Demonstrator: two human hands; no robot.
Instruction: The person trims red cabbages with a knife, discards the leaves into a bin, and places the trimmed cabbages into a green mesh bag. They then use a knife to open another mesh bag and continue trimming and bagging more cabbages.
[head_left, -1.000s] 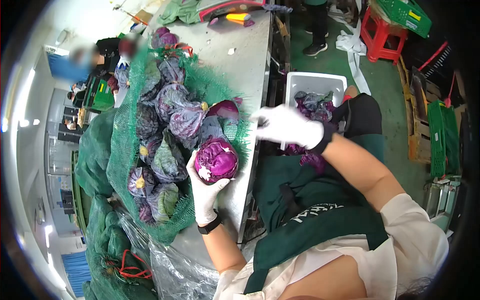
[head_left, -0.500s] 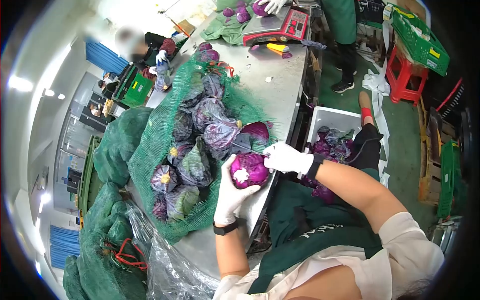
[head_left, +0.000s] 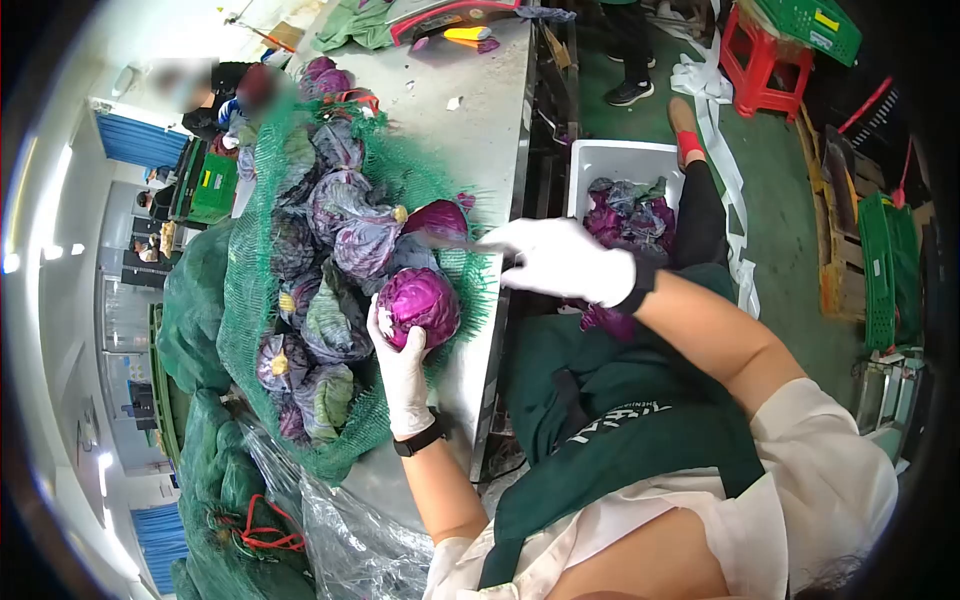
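My left hand (head_left: 403, 378), in a white glove, grips a peeled purple cabbage (head_left: 425, 303) from its near left side, with the thumb across the pale cut stem. My gloved right hand (head_left: 570, 262) is to the right of that cabbage, apart from it and blurred by motion. From its fingers a thin knife (head_left: 448, 243) points left; its blade is smeared. Beyond my left hand, several unpeeled purple cabbages (head_left: 337, 312) with dull outer leaves lie on an open green mesh sack (head_left: 243, 290). A loose purple leaf (head_left: 437, 218) lies near the knife.
On the metal table (head_left: 470, 130) are a yellow-handled tool (head_left: 467, 34) and part of a red scale (head_left: 440, 18). A grey-white bin (head_left: 628, 155) with trimmed leaves stands at right. Full green sacks (head_left: 200, 310) and clear plastic (head_left: 350, 530) are at left. Other people work farther off.
My right hand has drawn away from the cabbage with the knife. The cabbage has turned in my left hand, its stem now facing left. The whole view has shifted.
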